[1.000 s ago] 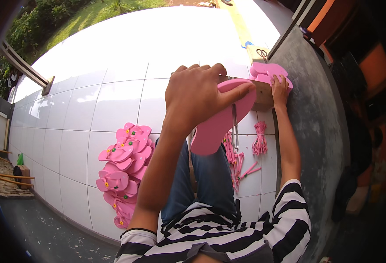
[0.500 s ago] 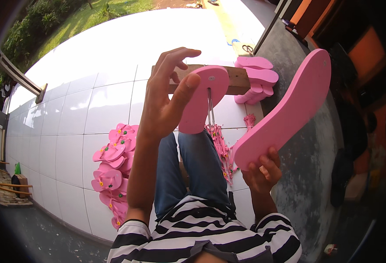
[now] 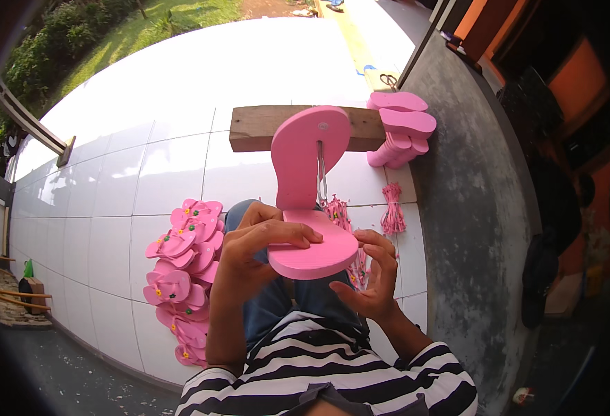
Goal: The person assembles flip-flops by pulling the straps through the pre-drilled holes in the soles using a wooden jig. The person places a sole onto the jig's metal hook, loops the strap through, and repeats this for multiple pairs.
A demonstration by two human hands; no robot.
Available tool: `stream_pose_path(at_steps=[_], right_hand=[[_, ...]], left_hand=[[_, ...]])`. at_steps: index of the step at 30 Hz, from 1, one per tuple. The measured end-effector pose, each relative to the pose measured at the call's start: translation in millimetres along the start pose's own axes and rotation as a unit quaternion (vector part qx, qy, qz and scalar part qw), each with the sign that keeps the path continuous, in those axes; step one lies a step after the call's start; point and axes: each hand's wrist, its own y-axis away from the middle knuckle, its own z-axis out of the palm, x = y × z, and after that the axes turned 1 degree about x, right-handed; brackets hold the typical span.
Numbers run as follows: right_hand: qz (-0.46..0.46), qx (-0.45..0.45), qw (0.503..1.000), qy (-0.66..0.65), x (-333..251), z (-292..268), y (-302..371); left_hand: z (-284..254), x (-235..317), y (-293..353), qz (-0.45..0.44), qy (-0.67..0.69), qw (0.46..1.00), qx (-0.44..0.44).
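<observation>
Grips smooth, round-ended pink foam sole (image 3: 313, 256) with left hand (image 3: 249, 243) at frame centre, below upright pink foam section (image 3: 298, 156); cannot tell whether joined. Curves half-spread right hand (image 3: 380, 290) beside rounded edge. Leaves room over glossy white floor tiles (image 3: 166, 173), left of centre.

We wear a striped shirt (image 3: 305, 347) in black and white, its bands running crosswise over the torso. The left sleeve (image 3: 208, 380) and right sleeve (image 3: 442, 378) are short, carry the same banding and leave our forearms uncovered. A dark grey collar (image 3: 314, 394) lies at the neck. We wear blue denim trousers (image 3: 322, 295). Our left hand (image 3: 246, 251) and right hand (image 3: 375, 281) are bare.
</observation>
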Motion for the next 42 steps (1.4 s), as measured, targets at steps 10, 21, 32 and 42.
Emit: stream_pose_path(at_steps=[10, 21, 32, 42], right_hand=[[-0.036, 0.041, 0.996, 0.066, 10, 6, -45], [0.029, 0.040, 0.996, 0.071, 13, 10, -61], [0.042, 0.051, 0.997, 0.032, 18, 15, -60], [0.117, 0.098, 0.987, 0.058, 7, 29, -74]], left_hand=[[10, -19, -7, 0.075, -0.031, 0.994, 0.070], [17, -15, -20, -0.005, -0.003, 0.993, 0.115], [22, -20, -22, 0.043, -0.064, 0.984, 0.161], [14, -1, -44, -0.050, -0.136, 0.974, 0.172]])
